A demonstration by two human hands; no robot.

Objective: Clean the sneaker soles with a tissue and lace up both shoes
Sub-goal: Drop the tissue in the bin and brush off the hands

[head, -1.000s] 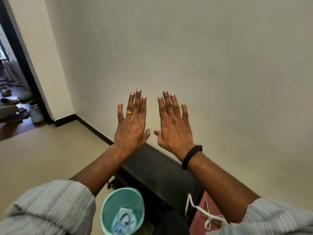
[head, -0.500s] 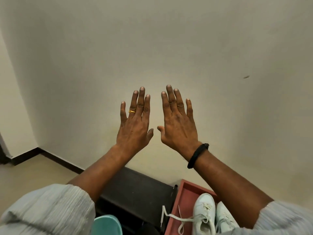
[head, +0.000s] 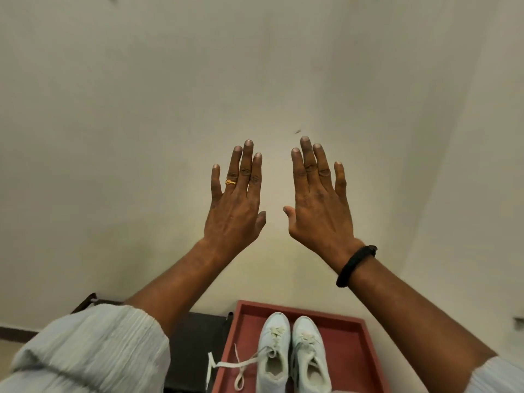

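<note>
View's swung right: bin gone, both sneakers [head: 273, 361] now sit side by side in red tray [head: 351, 350], toes toward its back edge, loose lace [head: 224, 364] over its left edge. L hand [head: 235, 211] & R hand [head: 320, 211] stay raised, fingers straight, empty; nothing started.

**Matt cloth, smooth tray, one glint of metal**

The sneakers [head: 273, 344] are showing smooth white uppers with a faint sheen, and their flat laces [head: 224, 363] are looking like woven cloth. The red tray [head: 351, 353] and the dark bench top [head: 192, 344] are looking matt and even. The sleeve [head: 93, 347] is showing pale ribbed fabric. The gold ring [head: 231, 182] is gleaming like polished metal. The black wristband [head: 355, 265] is looking dull and braided. The painted wall [head: 141, 109] is appearing matt.
</note>
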